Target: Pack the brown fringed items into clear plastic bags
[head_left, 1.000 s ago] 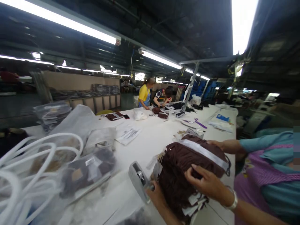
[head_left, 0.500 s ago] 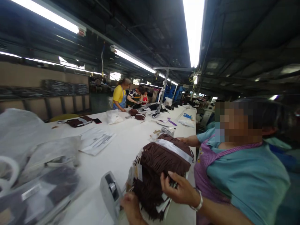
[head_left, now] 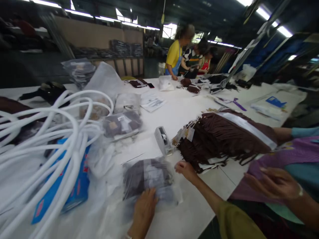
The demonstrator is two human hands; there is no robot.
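One grey dispenser (head_left: 162,140) — just beyond bagged garment (head_left: 152,172)

The white table (head_left: 179,108) carries bagged bundles (head_left: 134,176) and papers (head_left: 152,102)

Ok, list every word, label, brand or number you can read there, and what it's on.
No text reads clearly.
Bright blue rectangular pack: red lettering, blurred, partly hidden.
White paper sheet: print too small.
White label on farther clear plastic bag of dark fabric: too small.
Pale tags on dark-brown fringed fabric bundle: too blurred.
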